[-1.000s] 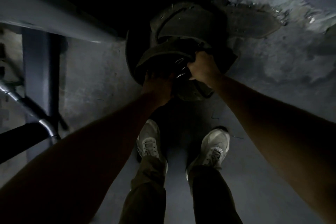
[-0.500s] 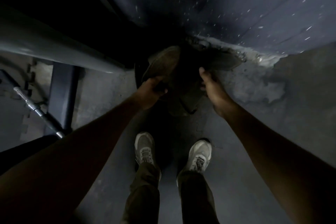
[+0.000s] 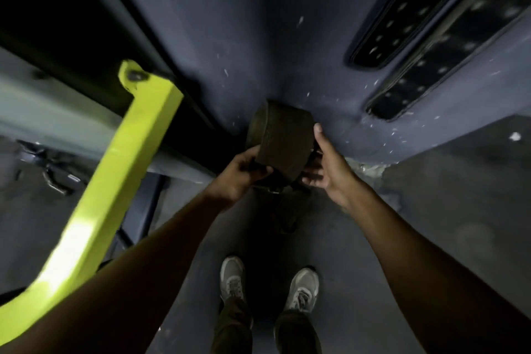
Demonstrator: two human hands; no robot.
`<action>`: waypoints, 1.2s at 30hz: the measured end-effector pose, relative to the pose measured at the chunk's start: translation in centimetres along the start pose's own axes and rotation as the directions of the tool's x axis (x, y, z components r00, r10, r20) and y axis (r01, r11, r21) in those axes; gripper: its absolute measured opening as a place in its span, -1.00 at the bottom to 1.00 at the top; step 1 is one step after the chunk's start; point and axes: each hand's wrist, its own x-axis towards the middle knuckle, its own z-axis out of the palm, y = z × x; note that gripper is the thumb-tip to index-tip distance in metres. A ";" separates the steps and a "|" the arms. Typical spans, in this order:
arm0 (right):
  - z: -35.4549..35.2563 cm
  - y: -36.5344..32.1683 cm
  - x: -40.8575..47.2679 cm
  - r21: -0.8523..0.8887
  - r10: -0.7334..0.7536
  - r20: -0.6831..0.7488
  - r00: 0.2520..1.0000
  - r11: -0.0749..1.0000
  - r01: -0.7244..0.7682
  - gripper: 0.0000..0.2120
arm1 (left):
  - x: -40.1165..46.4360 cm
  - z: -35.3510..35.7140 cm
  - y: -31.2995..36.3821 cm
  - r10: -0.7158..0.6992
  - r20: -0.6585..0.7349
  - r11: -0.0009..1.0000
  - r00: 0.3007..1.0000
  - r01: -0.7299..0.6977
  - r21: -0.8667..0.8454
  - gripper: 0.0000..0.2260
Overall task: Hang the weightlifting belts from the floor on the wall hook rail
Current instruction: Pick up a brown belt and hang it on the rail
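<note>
A dim, slightly blurred view looks down from a person's head along both bare forearms to a dark grey wall (image 3: pixel 258 37) and floor (image 3: pixel 431 210). Both hands hold one dark, wide weightlifting belt (image 3: pixel 283 139), curled into a loop and lifted off the floor, in front of the base of the wall. The left hand (image 3: pixel 240 174) grips the loop's lower left edge, its fingers curled closed around the material. The right hand (image 3: pixel 324 167) is at the loop's right side with its fingers spread fairly open, palm toward the belt and fingertips touching it. A strap end (image 3: pixel 287 210) hangs down from below the loop, hard to make out in the shadow. Two more dark belts (image 3: pixel 431 46) with rows of holes hang against the wall at upper right. A bright yellow-green metal bar (image 3: pixel 115 181) slants across the left side. Below, the person's pale sneakers (image 3: pixel 301 290) and dark trousers stand on the floor.
</note>
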 end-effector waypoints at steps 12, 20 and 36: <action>1.3 -11.6 -24.0 -0.508 -0.660 0.132 0.739 0.595 0.622 -0.48 | -13.7 5.4 21.5 -0.071 0.090 0.684 0.993 0.114 -0.720 -0.27; 2.4 -16.1 -36.7 -0.518 -0.807 0.189 0.560 0.402 0.755 -0.86 | -19.9 6.8 33.6 0.076 -0.043 0.897 0.996 -0.087 -0.433 -0.75; 7.1 -24.0 -52.4 0.212 -0.475 0.104 0.874 0.869 0.447 -0.29 | -34.7 10.0 39.7 0.456 0.213 0.882 0.864 -0.406 -0.240 -0.57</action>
